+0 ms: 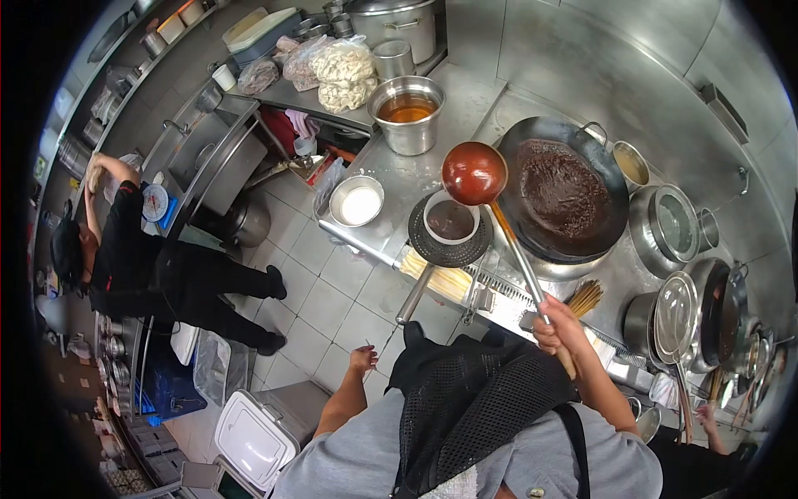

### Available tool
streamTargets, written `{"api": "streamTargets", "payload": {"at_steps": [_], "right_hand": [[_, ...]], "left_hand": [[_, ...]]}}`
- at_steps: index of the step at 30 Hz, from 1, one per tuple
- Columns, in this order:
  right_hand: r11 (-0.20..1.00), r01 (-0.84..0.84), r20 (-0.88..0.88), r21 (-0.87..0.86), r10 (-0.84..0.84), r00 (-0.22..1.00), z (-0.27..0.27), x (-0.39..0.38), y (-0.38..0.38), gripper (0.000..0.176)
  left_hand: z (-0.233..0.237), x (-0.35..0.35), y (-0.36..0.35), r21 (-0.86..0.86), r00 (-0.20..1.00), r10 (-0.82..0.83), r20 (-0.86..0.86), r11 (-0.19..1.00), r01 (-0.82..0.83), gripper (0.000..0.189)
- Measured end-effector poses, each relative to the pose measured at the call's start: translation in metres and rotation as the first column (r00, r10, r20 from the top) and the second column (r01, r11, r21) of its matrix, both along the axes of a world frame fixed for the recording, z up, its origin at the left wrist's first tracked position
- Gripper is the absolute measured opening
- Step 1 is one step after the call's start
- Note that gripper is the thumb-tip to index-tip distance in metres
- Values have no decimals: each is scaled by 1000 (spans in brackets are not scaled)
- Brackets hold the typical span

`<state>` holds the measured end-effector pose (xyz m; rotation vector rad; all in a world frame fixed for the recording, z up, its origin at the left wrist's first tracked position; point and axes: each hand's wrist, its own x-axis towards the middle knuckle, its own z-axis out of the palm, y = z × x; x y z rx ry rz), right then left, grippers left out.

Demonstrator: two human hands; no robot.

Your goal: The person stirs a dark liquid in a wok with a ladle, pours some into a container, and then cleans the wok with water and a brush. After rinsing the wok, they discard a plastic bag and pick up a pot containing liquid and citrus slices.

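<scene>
Shiny metal panels (582, 50) line the wall behind the steel surface (465, 91), bright with reflected light, and pale square tiles (320, 270) cover the floor; across the aisle, long shelves (137, 96) carry containers above a metal sink (195, 141), while a lidded bin (278, 432) stands on the floor nearby

Ladle (475, 173): glossy, smooth bowl. Wok (567, 188): dark metal. Counter (449, 66): smooth, brushed-looking metal. Pot (407, 115): shiny metal. Apron (478, 399): dark mesh cloth. Shirt (349, 453): matt cloth.
</scene>
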<state>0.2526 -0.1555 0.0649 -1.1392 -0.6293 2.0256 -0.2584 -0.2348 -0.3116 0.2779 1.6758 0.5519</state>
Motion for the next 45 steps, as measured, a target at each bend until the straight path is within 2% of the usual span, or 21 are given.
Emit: {"api": "streamTargets", "payload": {"at_steps": [2,5,7,8,9,10,12,13,15,19,20,21,22,23,24,26,28,32,37,43,45], "right_hand": [[990,68,-291,-125,-102,951,-7,18,2,48],[960,216,-404,-175,-271,874,-8,49,8,49],[949,306,-232,-70,-314,921,-10,80,19,44],[931,364,-25,14,-364,931,-14,95,27,42],[911,399,178,101,-412,894,-21,108,33,40],[903,416,178,111,-430,885,-30,122,39,40],[885,293,566,362,-458,685,-52,149,50,32],[882,296,566,366,-463,682,-65,157,52,32],[858,233,750,459,-514,416,-86,166,51,31],[918,232,735,322,-396,550,-68,118,38,37],[912,378,517,157,-402,756,-53,100,35,38],[889,454,244,-50,-430,869,-41,89,33,40],[893,448,247,-52,-423,872,-35,87,33,40],[872,399,-306,-283,-476,825,-31,85,33,40],[865,225,-731,-448,-500,465,-25,83,34,41],[874,213,-731,-437,-483,483,-12,74,36,40],[877,236,-665,-417,-472,578,4,63,36,38],[904,269,-441,-333,-401,803,36,56,27,36],[929,254,-382,-268,-345,857,81,39,16,39],[950,163,-434,-265,-268,860,70,18,12,42],[957,206,-260,-203,-255,931,56,6,9,43]], "left_hand": [[0,3,-1,-25,1000,18,12,1000,-18,37],[-11,7,-13,-1,999,30,13,1000,-30,37],[-6,13,-17,-15,1000,-5,-20,1000,4,36],[-44,-1,-32,173,972,-222,-75,957,232,36],[-25,5,-28,99,973,-216,-77,970,223,35],[-8,8,-30,24,975,-204,-83,978,207,34],[6,14,-37,48,984,-169,-62,984,172,33],[4,13,-48,62,992,-118,-41,991,120,32],[-36,4,-61,4,997,-69,-21,998,69,32],[-44,0,-68,-92,999,-45,-18,995,43,34],[-34,-1,-69,-94,999,-40,-17,995,38,34],[-19,-2,-69,14,970,-230,-81,973,232,34],[-11,-3,-64,107,901,-401,-164,901,421,35],[-9,0,-53,105,905,-395,-161,905,413,35],[-6,3,-42,75,906,-387,-172,912,404,35],[-4,4,-33,44,909,-374,-185,921,388,36],[-22,1,-17,18,998,-12,69,1000,11,37],[-21,0,-1,41,1000,9,-1,999,-9,34],[-35,-3,-13,9,1000,2,12,1000,-3,28],[-36,5,-27,-98,997,-82,-1,992,81,29],[-38,2,-27,-79,997,-75,-5,994,74,30]]}}
